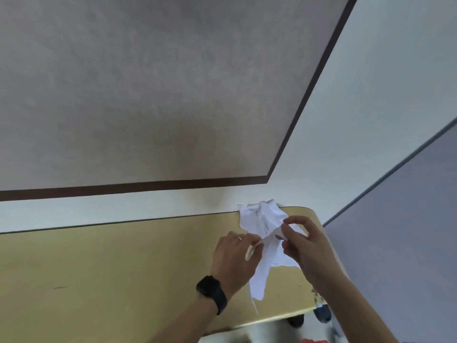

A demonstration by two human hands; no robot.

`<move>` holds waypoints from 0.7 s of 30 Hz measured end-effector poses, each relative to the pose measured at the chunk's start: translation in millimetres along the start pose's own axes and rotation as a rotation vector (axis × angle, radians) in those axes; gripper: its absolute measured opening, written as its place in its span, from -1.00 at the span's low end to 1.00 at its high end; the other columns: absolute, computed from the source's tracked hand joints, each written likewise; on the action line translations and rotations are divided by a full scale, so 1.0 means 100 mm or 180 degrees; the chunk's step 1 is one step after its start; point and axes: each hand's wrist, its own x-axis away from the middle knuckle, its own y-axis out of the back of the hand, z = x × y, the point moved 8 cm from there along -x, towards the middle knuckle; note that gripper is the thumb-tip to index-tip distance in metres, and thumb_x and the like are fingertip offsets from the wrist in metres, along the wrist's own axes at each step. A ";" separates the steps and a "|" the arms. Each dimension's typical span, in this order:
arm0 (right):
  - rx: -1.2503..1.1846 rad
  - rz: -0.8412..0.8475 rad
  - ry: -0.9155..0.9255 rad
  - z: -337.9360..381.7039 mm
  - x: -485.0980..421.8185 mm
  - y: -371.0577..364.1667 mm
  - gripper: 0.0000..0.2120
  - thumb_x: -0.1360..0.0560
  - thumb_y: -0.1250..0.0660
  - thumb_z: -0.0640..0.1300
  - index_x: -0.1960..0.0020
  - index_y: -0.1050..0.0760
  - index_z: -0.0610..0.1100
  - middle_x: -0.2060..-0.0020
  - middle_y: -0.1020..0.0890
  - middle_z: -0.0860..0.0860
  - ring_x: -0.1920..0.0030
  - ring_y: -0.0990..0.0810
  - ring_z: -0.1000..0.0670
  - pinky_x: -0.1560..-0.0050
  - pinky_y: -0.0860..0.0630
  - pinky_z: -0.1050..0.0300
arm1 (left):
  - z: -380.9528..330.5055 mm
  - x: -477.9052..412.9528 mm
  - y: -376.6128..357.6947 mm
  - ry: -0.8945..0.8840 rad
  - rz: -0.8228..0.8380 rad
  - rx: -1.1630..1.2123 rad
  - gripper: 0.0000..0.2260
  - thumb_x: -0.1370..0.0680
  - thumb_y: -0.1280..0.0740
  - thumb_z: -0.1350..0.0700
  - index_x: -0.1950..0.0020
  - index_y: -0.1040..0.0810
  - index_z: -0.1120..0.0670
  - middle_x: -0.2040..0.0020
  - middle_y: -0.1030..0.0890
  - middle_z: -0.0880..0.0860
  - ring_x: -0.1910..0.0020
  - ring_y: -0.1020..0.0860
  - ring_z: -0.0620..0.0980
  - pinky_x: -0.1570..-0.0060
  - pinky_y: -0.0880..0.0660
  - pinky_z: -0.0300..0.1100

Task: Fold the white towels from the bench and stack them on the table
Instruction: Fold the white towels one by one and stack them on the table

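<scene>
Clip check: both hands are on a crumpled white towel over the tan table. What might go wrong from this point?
1. The towel is bunched, and the left hand and right hand pinch it near its middle rather than at corners, so the fold may come out uneven.
2. Its far end lies at the back edge of the table, near the corner, and may slip off.
3. A loose thread hangs from its lower end and might snag.

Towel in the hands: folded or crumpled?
Crumpled, not folded: the white towel is bunched between the left hand and right hand, both pinching it.
</scene>
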 end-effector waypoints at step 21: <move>0.3057 -0.0029 0.1968 -0.48 -0.24 -0.86 -0.94 -0.51 -0.47 -0.13 0.04 -0.71 -0.05 0.11 -0.62 0.06 0.34 -0.49 0.15 0.24 -0.28 0.40 | 1.63 0.24 1.23 0.0066 0.1190 -0.1381 -0.71 -0.68 -0.16 -0.05 -0.17 -0.63 0.02 -0.03 -0.67 -0.02 -0.04 -0.57 0.04 -0.10 -0.39 -0.07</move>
